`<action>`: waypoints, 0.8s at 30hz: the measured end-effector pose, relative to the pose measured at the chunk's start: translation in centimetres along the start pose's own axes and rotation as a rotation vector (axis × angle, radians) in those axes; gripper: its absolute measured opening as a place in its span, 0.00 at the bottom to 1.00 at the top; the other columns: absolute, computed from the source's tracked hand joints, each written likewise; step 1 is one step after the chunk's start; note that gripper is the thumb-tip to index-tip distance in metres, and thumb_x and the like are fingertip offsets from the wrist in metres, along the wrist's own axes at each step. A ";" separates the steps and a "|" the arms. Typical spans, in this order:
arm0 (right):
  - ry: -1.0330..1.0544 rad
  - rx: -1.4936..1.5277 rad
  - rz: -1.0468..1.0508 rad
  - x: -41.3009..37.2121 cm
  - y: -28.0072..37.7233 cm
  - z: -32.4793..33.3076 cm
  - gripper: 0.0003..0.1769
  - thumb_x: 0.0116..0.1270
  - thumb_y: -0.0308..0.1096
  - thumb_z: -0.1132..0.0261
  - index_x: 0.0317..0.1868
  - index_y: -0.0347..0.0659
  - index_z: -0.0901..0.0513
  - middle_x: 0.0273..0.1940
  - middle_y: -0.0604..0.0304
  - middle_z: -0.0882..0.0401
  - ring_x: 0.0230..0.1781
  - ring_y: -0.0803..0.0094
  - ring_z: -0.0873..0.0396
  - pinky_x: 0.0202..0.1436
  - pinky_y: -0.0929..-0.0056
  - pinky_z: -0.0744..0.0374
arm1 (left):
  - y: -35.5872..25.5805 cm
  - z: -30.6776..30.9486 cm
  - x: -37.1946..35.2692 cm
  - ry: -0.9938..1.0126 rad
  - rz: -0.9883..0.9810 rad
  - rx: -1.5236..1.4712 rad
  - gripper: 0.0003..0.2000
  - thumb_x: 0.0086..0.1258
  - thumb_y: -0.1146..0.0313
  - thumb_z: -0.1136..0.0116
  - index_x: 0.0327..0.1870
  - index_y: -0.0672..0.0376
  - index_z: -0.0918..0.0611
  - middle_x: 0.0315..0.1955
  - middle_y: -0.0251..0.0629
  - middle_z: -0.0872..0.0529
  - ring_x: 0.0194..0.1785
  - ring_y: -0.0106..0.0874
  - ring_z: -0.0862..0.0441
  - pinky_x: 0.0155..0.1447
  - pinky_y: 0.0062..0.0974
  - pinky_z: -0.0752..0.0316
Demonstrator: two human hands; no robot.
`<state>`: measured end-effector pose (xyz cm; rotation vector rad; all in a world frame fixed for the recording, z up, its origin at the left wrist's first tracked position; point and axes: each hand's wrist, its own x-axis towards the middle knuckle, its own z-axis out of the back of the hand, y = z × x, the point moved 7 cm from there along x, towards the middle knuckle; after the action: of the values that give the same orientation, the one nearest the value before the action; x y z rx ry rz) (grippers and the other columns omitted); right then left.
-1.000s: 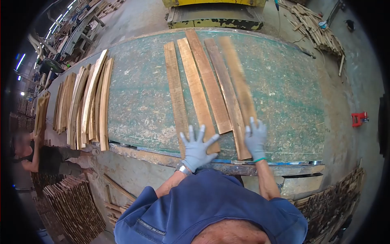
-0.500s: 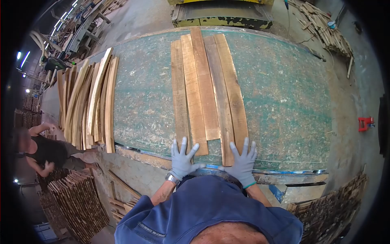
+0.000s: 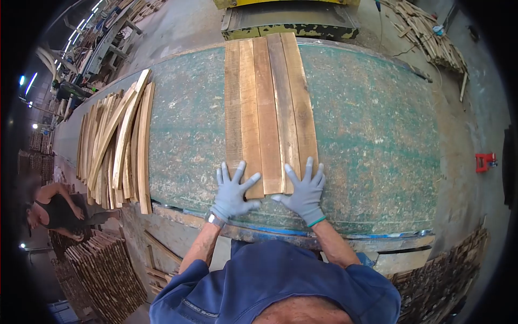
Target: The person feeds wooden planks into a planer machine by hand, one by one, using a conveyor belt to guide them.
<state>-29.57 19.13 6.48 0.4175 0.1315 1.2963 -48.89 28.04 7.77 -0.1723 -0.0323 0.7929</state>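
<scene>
Several wooden boards (image 3: 268, 108) lie side by side on the worn green tabletop (image 3: 372, 140), close against one another, their far ends nearly level. My left hand (image 3: 233, 189), in a grey glove, spreads its fingers over the near ends of the boards on the left. On the right, my gloved right hand (image 3: 303, 190) has its fingers spread over the near ends of the two right-hand boards. The near end of the reddish middle board (image 3: 273, 183) shows between the hands. Neither hand grips anything; the board ends under the fingers are partly hidden.
A loose pile of wooden strips (image 3: 116, 146) lies at the table's left side. Beyond the far edge stands a yellow and green machine (image 3: 291, 21). Stacked wood (image 3: 105, 270) and another person (image 3: 56, 208) are at lower left. More stacked wood (image 3: 440, 281) stands at lower right.
Both hands have moved forward, away from my body. The boards have slid the same way; gaps between them have closed and their ends are more even. The other person has shifted posture.
</scene>
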 end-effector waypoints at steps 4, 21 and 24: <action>-0.056 -0.071 -0.019 0.7 0.5 -1.4 0.50 0.44 0.77 0.32 0.70 0.70 0.26 0.75 0.32 0.49 0.69 0.21 0.47 0.64 0.27 0.40 | 1.0 -0.6 1.8 -0.153 -0.023 -0.059 0.45 0.34 0.29 0.26 0.62 0.33 0.18 0.71 0.52 0.33 0.71 0.71 0.41 0.75 0.70 0.52; -0.211 -0.224 -0.027 42.0 -8.2 -2.1 0.51 0.47 0.76 0.32 0.71 0.66 0.27 0.73 0.38 0.39 0.70 0.31 0.41 0.70 0.39 0.36 | 13.5 4.5 42.6 -0.190 0.032 0.062 0.46 0.45 0.24 0.35 0.71 0.24 0.29 0.75 0.40 0.35 0.78 0.67 0.52 0.77 0.66 0.57; -0.347 -0.340 0.065 46.8 -10.7 -5.1 0.48 0.53 0.77 0.38 0.72 0.64 0.30 0.75 0.42 0.41 0.70 0.32 0.42 0.71 0.38 0.39 | 13.3 4.5 46.0 -0.251 0.080 0.150 0.40 0.53 0.24 0.41 0.71 0.22 0.29 0.76 0.38 0.36 0.76 0.61 0.46 0.75 0.59 0.49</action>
<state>-8.66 62.60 4.25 0.3493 -0.3918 1.2616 -26.39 70.54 8.33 0.0691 -0.2040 0.8900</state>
